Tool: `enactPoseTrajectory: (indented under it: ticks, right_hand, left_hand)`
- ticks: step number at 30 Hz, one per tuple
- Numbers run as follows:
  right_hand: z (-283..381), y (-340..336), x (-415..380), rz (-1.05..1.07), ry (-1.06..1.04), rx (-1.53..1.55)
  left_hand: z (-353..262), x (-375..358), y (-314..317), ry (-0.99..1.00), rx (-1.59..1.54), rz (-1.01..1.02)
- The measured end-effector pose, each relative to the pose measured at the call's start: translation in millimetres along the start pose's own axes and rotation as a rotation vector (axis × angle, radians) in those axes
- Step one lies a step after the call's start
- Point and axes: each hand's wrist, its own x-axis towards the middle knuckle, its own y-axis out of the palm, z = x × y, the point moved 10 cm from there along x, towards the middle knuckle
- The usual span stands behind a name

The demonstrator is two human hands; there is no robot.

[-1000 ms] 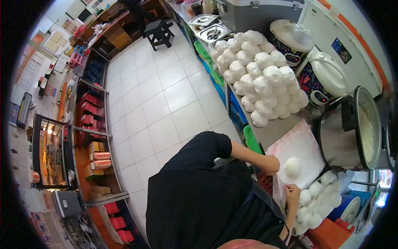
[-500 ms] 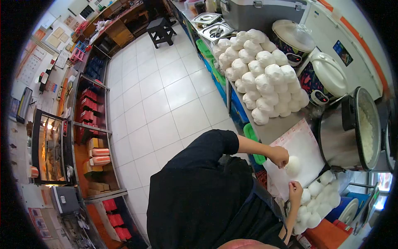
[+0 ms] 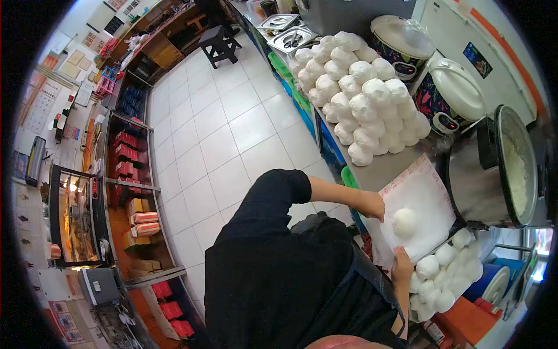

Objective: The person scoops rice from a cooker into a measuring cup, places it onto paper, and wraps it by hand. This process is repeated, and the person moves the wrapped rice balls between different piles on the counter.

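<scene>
A smooth white mound that looks like rice (image 3: 405, 223) sits on white paper sheets (image 3: 427, 200) with a red printed border. My left hand (image 3: 372, 205) is at the paper's left edge, bent over and closed on it, its fingertips mostly hidden. At the near edge, my right hand (image 3: 401, 264) pinches the paper between thumb and fingers. Close beyond the right hand lie several white round bundles (image 3: 444, 254). Past the paper's far end rises a tall stack of white paper-wrapped bundles (image 3: 372, 104).
A large steel pot (image 3: 476, 180) of white rice stands right of the paper. Behind the stack are two patterned rice cookers (image 3: 459, 96). Metal trays (image 3: 293, 39) sit at the counter's far end. A black stool (image 3: 219, 45) stands on the tiled floor, near shelves with red boxes (image 3: 125, 154).
My left hand has drawn back from beside the white mound to the paper's left edge. My right hand has shifted slightly left onto the near edge. The view has tilted a little.
</scene>
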Motion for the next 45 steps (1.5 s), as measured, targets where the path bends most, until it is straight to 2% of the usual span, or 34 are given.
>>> enactPoseTrajectory:
  ticks: [2,3,4,5,6,7,8,9,11,12,13,15,19,21,25,27,28,30,31,33,37,39,43,45]
  right_hand:
    - [6,-12,15,0.014,0.017,0.085]
    - [-8,-19,23,0.056,0.208,0.206]
    - [-23,-17,21,0.1,0.4,0.326]
    - [-29,-18,22,0.098,0.4,0.327]
    - [-47,-17,25,0.083,0.424,0.444]
    - [-63,-16,27,0.07,0.447,0.561]
    - [-75,-15,31,0.109,0.436,0.462]
    - [-80,-18,37,0.108,0.435,0.462]
    - [-98,-27,46,0.169,0.488,0.159]
    - [-117,-24,51,0.167,0.526,0.024]
    - [-125,-18,57,0.168,0.526,0.022]
    - [-72,-73,95,-0.4,0.161,-0.228]
    - [-109,-40,114,-0.243,0.199,-0.231]
    - [-151,-6,115,0.103,0.503,0.067]
    - [-144,-26,129,0.017,0.424,-0.062]
    - [-124,-48,135,-0.275,0.203,-0.007]
    - [-127,-48,137,-0.273,0.203,-0.006]
    - [-160,-24,137,-0.029,0.45,0.131]
    - [-164,-24,136,-0.029,0.451,0.13]
    - [-156,-33,145,-0.061,0.3,-0.199]
    - [-174,-32,158,-0.007,0.349,0.006]
    - [-175,-28,167,0.103,0.354,0.095]
    - [-169,-37,173,0.133,0.381,-0.017]
    - [-158,-43,172,0.072,0.296,0.042]
  left_hand:
    - [12,-11,-3,-0.276,-0.111,0.252]
    - [9,-13,2,-0.276,-0.111,0.253]
    - [-8,-10,-30,-0.149,-0.011,-0.178]
    - [-31,-25,-60,-0.014,0.092,-0.605]
    - [-39,-19,-53,-0.013,0.096,-0.604]
    - [-67,-5,-29,0.164,0.232,-0.489]
    - [-90,6,-4,0.34,0.365,-0.369]
    - [-90,15,3,0.341,0.366,-0.369]
    - [-46,38,15,-0.047,0.256,-0.318]
    - [-43,42,20,-0.046,0.258,-0.32]
    - [-41,44,24,-0.055,0.228,-0.348]
    - [-38,48,24,-0.064,0.196,-0.373]
    - [-38,56,9,-0.037,0.202,-0.39]
    - [-34,61,5,-0.019,0.167,-0.391]
    - [-29,67,2,0.029,0.127,-0.407]
    - [-28,68,2,0.026,0.12,-0.391]
    - [-28,68,0,0.029,0.122,-0.394]
    - [-27,69,0,0.034,0.125,-0.396]
    - [-25,69,3,0.034,0.109,-0.397]
    - [-23,70,3,0.033,0.096,-0.399]
    - [-23,70,-3,0.067,0.106,-0.459]
    - [-23,70,-7,0.077,0.128,-0.488]
    - [-20,73,-5,0.085,0.136,-0.488]
    - [-20,73,-5,0.074,0.147,-0.487]
